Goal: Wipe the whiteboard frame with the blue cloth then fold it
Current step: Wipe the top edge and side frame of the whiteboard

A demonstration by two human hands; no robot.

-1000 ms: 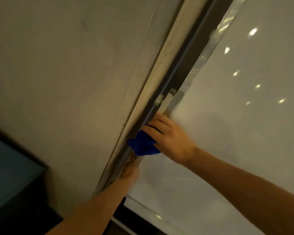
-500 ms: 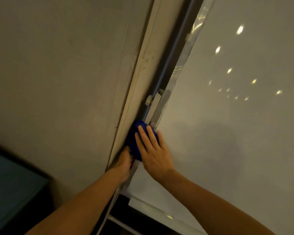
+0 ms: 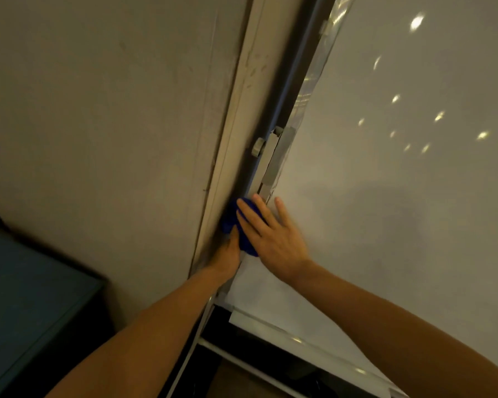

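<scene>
Head view: right hand (image 3: 273,237), fingers spread flat, presses crumpled blue cloth (image 3: 243,228) onto grey metal whiteboard frame (image 3: 288,90) for wiping; left hand (image 3: 227,254) steadies frame, finger state indiscernible.

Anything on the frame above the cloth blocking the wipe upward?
Yes. The blue cloth sits under the right hand on the whiteboard frame. Just above it a grey bracket with a side knob juts from the frame. The left hand is below the cloth.

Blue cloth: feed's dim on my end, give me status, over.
Right hand flat, pressing crumpled blue cloth on grey metal whiteboard frame. Left hand beneath it at frame. Grey bracket just above.
</scene>
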